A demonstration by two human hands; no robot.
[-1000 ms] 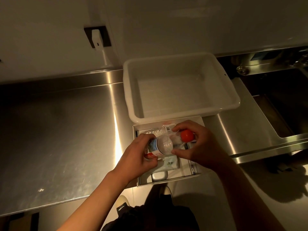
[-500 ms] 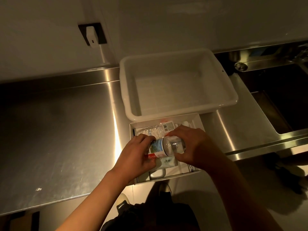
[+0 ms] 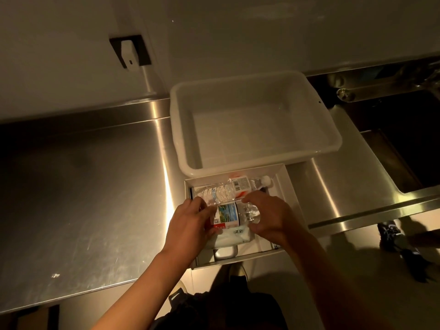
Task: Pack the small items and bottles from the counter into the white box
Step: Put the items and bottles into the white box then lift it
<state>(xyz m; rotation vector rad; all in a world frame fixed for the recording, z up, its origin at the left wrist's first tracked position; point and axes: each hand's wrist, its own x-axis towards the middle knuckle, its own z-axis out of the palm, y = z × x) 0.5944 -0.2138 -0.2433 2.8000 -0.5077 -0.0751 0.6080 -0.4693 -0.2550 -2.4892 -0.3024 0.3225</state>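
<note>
Hands at the shallow white cardboard box (image 3: 284,184), as I saw them from the head view. The left hand (image 3: 190,225) gripped the base end of a clear plastic bottle with a blue landscape label and red band (image 3: 226,216), fingers curled round it; the right hand (image 3: 269,216) curled over its neck end. That bottle lay on its side inside the box, just in front of a second, crumpled clear bottle with a barcode label and white cap (image 3: 233,189), which lay along the far wall. A white packet (image 3: 238,235) lay under the held bottle. An empty white plastic tub (image 3: 257,120) stood on the steel counter (image 3: 83,186), touching the box's far edge.
</note>
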